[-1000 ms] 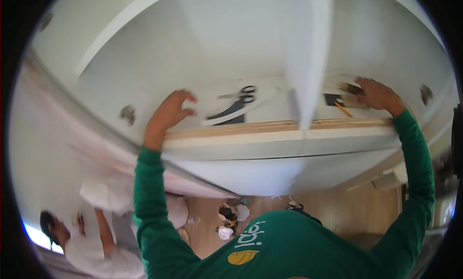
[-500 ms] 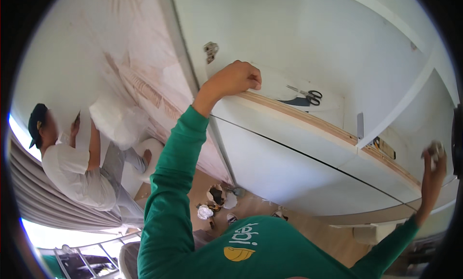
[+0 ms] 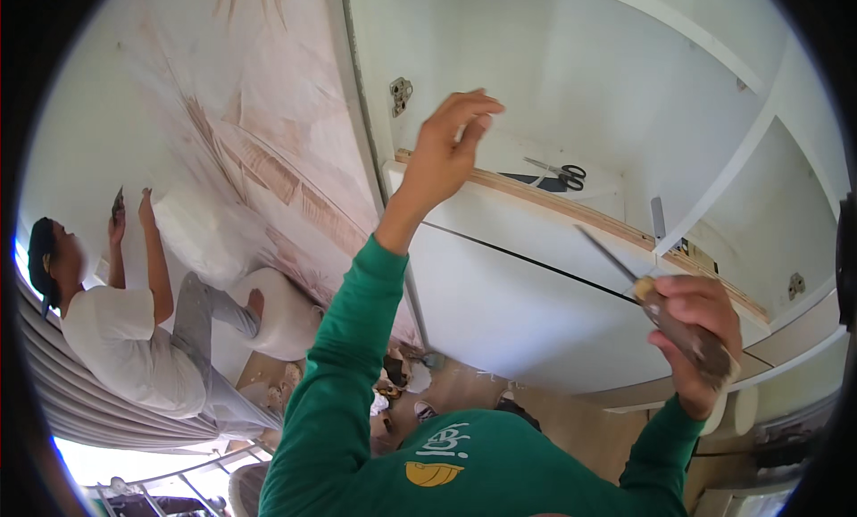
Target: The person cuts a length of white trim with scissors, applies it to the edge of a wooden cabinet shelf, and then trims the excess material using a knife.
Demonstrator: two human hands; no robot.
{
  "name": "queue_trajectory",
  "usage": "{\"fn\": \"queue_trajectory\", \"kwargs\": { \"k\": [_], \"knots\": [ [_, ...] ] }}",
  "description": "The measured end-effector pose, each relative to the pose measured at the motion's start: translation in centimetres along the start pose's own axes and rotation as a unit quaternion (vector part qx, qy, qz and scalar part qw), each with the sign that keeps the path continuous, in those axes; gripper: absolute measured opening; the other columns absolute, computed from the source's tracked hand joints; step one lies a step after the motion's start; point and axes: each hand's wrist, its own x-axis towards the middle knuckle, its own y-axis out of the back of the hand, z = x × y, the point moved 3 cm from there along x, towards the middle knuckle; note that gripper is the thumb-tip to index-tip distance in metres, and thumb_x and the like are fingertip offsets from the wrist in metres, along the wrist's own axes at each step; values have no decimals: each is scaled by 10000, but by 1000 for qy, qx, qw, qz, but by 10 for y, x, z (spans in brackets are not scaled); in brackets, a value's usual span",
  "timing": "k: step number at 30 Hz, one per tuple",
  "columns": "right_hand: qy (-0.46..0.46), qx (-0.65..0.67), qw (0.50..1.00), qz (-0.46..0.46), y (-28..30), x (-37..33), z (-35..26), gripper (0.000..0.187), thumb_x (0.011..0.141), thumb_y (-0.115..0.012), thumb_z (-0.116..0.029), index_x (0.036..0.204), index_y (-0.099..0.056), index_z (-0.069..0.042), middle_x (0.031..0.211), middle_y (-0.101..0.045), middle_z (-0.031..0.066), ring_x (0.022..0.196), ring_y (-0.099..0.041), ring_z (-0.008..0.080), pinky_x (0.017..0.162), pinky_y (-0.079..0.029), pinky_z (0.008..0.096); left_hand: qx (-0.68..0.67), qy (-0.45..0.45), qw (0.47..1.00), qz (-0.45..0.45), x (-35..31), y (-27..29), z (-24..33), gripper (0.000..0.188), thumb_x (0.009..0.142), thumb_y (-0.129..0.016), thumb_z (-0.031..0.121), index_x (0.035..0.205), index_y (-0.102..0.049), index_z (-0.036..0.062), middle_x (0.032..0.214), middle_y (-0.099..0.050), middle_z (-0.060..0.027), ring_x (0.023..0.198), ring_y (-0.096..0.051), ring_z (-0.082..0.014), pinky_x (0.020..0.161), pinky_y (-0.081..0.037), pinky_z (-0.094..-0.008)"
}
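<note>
My right hand [image 3: 701, 334] is closed around the thick brown handle of a hand tool [image 3: 665, 312]. Its thin straight metal shaft points up and left, in front of the white cabinet panel; I cannot tell whether the tip is a chisel's or a screwdriver's. My left hand [image 3: 446, 151] is raised over the cabinet's front edge, fingers apart and nothing in them. Below it runs a bare wooden strip [image 3: 571, 209] along the top of the white panel [image 3: 527, 294]. Black-handled scissors [image 3: 567, 175] lie inside the cabinet, beside a dark flat piece [image 3: 536, 183].
Metal hinges [image 3: 401, 96] are fixed to the cabinet's inner sides. A white divider [image 3: 728, 182] splits it; a yellow-and-black object [image 3: 698, 256] lies behind the strip. At left, a person [image 3: 134, 338] sits by the wall holding something dark. Loose debris [image 3: 393, 379] lies on the floor.
My left hand has lifted off the cabinet's edge and its fingers have loosened. My right hand has come inward from the far right, with the tool now plainly visible.
</note>
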Motion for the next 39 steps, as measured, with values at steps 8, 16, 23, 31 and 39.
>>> {"fn": "queue_trajectory", "kwargs": {
  "k": [8, 16, 23, 31, 39],
  "knots": [
    [-4, 179, 981, -79, -41, 10, 59, 491, 780, -936, 54, 1226, -758, -50, 1266, -797, 183, 1151, -771, 319, 963, -637, 409, 310, -113, 934, -134, -84, -25, 153, 556, 1000, -753, 403, 1452, -687, 85, 1412, -718, -117, 1445, -598, -405, 1226, -440, -580],
    [-5, 231, 925, -300, -10, 22, 79, 755, 819, -987, -261, 1461, -662, -31, 1520, -649, 221, 1302, -709, 323, 1000, -604, 402, 242, -60, 963, -98, -103, -66, 157, 487, 856, -840, 85, 1330, -728, 76, 993, -734, -33, 963, -695, -231, 898, -496, -402],
    [-176, 18, 940, -290, -22, 31, 74, 595, 976, -818, -197, 1507, -596, -45, 1240, -742, 200, 914, -717, 332, 806, -570, 399, 310, -165, 936, -12, -95, -86, 153, 395, 833, -849, 83, 1220, -776, 110, 1173, -735, -14, 1084, -705, -233, 980, -501, -401],
    [25, -169, 960, -222, -78, 81, 100, 368, 1051, -717, -187, 1408, -663, -116, 1026, -724, 124, 851, -720, 357, 736, -577, 459, 336, 24, 912, 235, -121, -88, 70, 635, 1015, -811, 324, 1541, -596, 40, 1602, -521, -209, 1544, -399, -507, 1216, -344, -622],
    [21, -253, 933, -255, -118, 105, 112, 361, 1109, -642, -286, 1442, -663, -148, 989, -718, 115, 835, -727, 362, 738, -604, 475, 288, 155, 918, 223, -139, -74, 20, 757, 1084, -703, 494, 1665, -479, 63, 1745, -191, -357, 1601, -177, -633, 1269, -230, -711]
  ]
}}
